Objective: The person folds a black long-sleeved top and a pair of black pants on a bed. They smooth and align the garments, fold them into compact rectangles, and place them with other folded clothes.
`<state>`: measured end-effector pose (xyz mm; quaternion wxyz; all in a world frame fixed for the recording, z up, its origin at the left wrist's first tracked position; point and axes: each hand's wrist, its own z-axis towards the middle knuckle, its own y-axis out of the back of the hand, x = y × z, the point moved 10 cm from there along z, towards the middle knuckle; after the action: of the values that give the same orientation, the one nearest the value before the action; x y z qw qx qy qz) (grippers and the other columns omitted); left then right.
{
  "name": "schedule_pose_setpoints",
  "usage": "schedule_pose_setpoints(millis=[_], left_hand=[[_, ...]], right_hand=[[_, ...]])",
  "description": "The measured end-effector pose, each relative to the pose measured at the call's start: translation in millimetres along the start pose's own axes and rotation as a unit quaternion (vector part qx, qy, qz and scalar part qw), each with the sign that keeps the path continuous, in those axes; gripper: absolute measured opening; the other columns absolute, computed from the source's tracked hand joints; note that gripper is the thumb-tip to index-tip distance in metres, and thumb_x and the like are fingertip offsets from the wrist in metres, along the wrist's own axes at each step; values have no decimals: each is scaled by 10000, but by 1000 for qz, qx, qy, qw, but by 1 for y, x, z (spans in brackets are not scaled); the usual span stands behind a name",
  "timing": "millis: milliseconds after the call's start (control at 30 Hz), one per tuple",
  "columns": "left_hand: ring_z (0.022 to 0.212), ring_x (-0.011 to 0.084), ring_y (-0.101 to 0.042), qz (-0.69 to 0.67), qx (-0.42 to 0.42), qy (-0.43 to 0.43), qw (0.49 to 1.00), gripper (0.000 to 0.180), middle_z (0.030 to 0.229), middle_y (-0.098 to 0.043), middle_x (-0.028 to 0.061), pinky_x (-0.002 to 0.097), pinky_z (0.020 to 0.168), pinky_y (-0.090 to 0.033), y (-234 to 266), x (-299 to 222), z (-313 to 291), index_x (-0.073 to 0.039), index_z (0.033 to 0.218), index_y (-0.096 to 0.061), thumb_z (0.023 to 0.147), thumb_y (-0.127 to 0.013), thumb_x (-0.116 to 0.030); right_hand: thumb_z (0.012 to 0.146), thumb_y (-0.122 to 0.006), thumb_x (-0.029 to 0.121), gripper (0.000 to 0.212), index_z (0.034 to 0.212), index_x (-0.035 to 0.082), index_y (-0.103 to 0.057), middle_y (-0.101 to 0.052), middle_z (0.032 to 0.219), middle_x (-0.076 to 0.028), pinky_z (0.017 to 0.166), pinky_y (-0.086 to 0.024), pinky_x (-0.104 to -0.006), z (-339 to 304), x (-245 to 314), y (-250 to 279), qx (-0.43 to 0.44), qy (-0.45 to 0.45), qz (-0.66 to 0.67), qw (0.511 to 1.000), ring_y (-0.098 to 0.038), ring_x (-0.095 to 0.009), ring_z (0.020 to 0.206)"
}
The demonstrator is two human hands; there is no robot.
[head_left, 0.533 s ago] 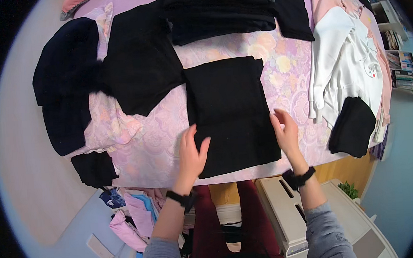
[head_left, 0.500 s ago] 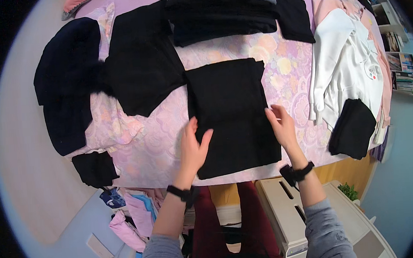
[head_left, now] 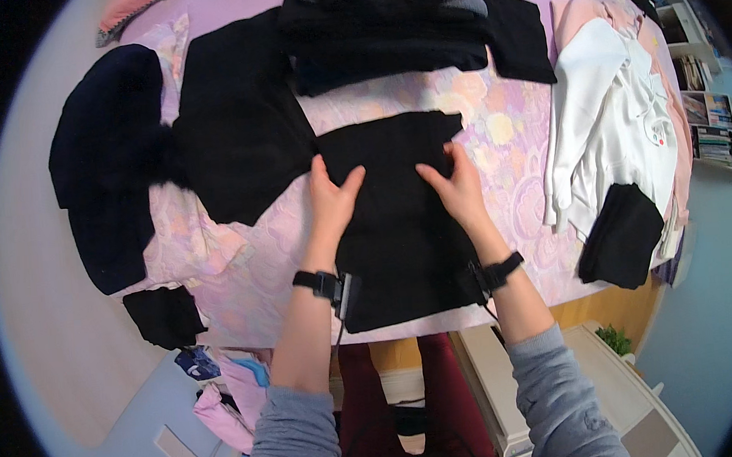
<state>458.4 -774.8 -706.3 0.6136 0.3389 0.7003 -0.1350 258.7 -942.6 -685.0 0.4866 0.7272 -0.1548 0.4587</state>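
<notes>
A folded black garment (head_left: 400, 226) lies flat in front of me on the flowered bedspread (head_left: 509, 210); its exact kind does not show. My left hand (head_left: 335, 192) grips its left edge above the middle, thumb on top and fingers along the side. At the opposite edge my right hand (head_left: 454, 184) grips it the same way, its fingertips partly hidden. Both wrists wear black straps with small devices. Left of the garment, almost touching it, lies a larger spread black garment (head_left: 240, 127).
A tall pile of dark folded clothes (head_left: 387, 44) stands at the back. Dark navy clothing (head_left: 109, 136) and a small folded black piece (head_left: 164, 317) lie at the left. On the right are a white hoodie (head_left: 604, 110), a pink garment (head_left: 576, 12) and a black folded bundle (head_left: 621, 236).
Both hands have moved away from me along the garment's sides and inward onto it, thumbs now over its top. The whole view has shifted slightly.
</notes>
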Motion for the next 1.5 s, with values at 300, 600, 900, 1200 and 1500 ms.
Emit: schedule_pose_setpoints(millis=[300, 600, 900, 1200, 1500], left_hand=[[1131, 377, -563, 194, -150, 109, 963, 788, 1231, -573, 244, 413, 969, -459, 27, 4, -37, 77, 1269, -507, 708, -877, -335], [930, 390, -624, 110, 101, 5, 989, 515, 986, -646, 239, 435, 818, -500, -85, -7, -43, 54, 1042, -588, 796, -801, -346], [1335, 292, -446, 421, 269, -515, 697, 635, 1431, -480, 143, 468, 1080, -355, -148, -90, -145, -90, 1330, -545, 753, -749, -259], [1387, 293, -395, 463, 237, -480, 707, 502, 1478, -441, 150, 430, 1147, -311, -193, -76, -104, -47, 1369, -511, 875, -529, -130], [1441, 302, -301, 533, 270, -426, 679, 654, 1534, -354, 144, 622, 1142, -212, -180, -79, -92, -150, 1447, -439, 817, -598, -76]], right_hand=[[674, -846, 530, 845, 1138, -121, -574, -660, 1063, -251, 845, -519, -375, -24, -35, 0, 79, -230, -73, 967, -659, -322, 983], [753, -829, 349, 582, 1130, -57, -652, -715, 1031, -199, 833, -534, -354, -75, -51, 74, -57, -184, 38, 980, -700, -272, 947], [657, -860, 426, 1011, 1454, 45, -369, -351, 1469, -249, 1095, -285, -573, -93, -3, 92, -56, 139, -240, 959, -364, -415, 1344], [799, -710, 116, 407, 1191, 60, -618, -581, 1272, -137, 987, -432, -427, -130, 23, 62, 25, 297, -158, 941, -560, -316, 1166], [919, -588, 426, 515, 1366, 173, -548, -487, 1425, -136, 1085, -302, -580, 21, -6, 58, 9, 201, -317, 927, -415, -361, 1334]])
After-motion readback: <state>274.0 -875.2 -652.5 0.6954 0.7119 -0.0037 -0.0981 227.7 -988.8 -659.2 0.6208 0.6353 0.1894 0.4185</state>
